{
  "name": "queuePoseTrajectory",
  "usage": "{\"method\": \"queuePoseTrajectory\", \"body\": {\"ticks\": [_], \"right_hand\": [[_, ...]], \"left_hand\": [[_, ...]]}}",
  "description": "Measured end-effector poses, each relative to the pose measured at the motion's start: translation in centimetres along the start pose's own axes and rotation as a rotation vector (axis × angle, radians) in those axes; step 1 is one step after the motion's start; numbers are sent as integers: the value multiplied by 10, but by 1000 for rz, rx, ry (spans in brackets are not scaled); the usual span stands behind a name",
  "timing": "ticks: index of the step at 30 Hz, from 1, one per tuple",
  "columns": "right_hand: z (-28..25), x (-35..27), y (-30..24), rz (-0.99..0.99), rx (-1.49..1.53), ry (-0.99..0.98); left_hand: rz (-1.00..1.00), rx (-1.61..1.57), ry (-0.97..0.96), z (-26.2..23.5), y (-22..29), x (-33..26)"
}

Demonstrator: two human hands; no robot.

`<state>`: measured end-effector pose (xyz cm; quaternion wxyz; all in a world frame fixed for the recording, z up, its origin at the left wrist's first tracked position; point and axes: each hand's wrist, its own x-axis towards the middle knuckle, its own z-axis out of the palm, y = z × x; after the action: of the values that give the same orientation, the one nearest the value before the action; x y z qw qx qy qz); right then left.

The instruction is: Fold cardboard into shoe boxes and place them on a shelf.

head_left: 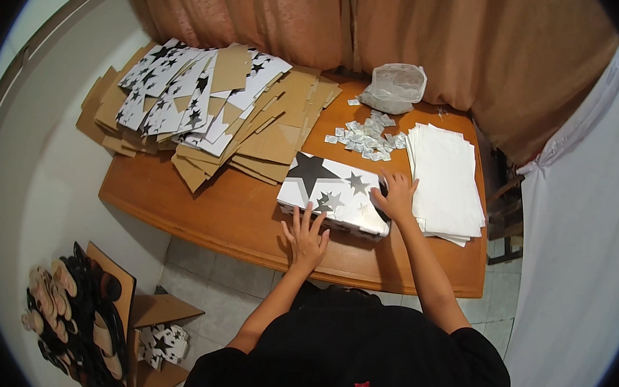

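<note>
A white shoebox printed with black and grey stars (341, 180) lies closed near the front edge of the wooden table. My left hand (306, 246) has its fingers spread against the box's near long side, the fingertips at its upper edge. At the right end of the box is my right hand (397, 197), fingers apart, thumb at the lid's edge. A small dark patch shows there beside the fingers, too hidden to name. Just right of that hand is a stack of white paper sheets (446, 179). Small pale square packets (369, 139) lie scattered beyond the box.
Flat brown cardboard pieces (270, 149) and star-printed ones (163, 88) are heaped at the table's far left. A clear plastic bag (394, 88) stands at the back. Shoes (59, 293) crowd a board at lower left. Brown curtains (296, 20) hang behind the wooden table (202, 209).
</note>
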<state>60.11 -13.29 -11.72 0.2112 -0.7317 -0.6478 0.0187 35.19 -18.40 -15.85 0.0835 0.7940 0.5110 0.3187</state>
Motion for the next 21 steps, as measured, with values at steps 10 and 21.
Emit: {"method": "queuePoseTrajectory", "body": {"ticks": [10,21], "right_hand": [[-4,-67,19,-58,678,-561],[66,-209,-81,-142,1286,-555]], "left_hand": [[-554,-322,-121,-1,4,-67],[-564,-950,-109,-62,-37,-179]]}}
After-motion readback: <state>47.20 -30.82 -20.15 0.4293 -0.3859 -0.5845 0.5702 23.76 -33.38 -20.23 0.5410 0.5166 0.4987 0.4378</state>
